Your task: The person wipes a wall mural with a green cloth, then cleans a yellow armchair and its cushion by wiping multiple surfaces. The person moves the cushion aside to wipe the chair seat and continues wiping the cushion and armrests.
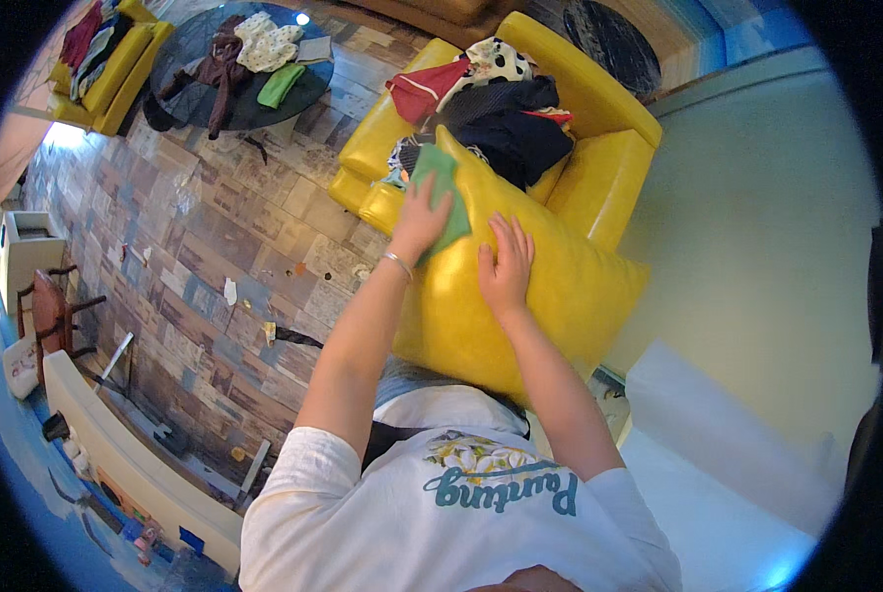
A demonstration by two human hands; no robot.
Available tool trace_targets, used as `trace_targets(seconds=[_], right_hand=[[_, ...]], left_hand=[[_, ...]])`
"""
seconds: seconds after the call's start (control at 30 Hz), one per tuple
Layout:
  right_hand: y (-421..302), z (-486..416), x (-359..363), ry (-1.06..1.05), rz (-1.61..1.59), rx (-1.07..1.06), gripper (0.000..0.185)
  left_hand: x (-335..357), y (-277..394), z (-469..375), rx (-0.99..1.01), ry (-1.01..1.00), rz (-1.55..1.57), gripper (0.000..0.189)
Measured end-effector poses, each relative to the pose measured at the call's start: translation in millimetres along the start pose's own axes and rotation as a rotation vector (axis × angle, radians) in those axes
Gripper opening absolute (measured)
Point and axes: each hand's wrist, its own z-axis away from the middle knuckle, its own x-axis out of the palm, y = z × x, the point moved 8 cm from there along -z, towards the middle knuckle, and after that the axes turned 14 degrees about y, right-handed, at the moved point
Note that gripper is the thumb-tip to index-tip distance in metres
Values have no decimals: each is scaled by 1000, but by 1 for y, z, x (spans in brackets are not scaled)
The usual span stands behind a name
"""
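A yellow leather-like cushion stands tilted in front of me, against a yellow armchair. My left hand, with a silver bracelet at the wrist, presses a green cloth to the cushion's left side. Part of the cloth lies hidden under the fingers. Flat on the cushion's face rests my right hand, its thumb apart and nothing in it. Behind the cushion, piled clothes fill the armchair seat, among them a red garment, a black-spotted white one and a dark one.
Up left stands a round dark glass table holding clothes and a bright green folded cloth. Another yellow armchair bears clothes. Scraps litter the wood-patterned floor. A pale greenish panel rises at right; a brown chair stands left.
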Motion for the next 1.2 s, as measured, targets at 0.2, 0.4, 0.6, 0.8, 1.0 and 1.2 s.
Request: trace_targets(seconds=[0.2,0.4,0.6,0.8,1.0,1.2], right_hand=[[13,-12,-3,13,-19,44,36],[14,-11,-2,27,-87,88,35],[37,-12,-27,151,-437,462,34],[21,42,-66,172,-3,176,43],[17,59,-94,268,-17,229,54],[24,35,-76,5,90,404,49]], left_hand=[[-30,-6,45,-196,-141,-134,61],[-41,79,145,324,-112,-647,62],[3,119,144,574,-234,-583,64],[62,150,114,753,-226,-612,51],[106,152,134,783,-514,-210,41],[29,125,130,329,-168,395,29]])
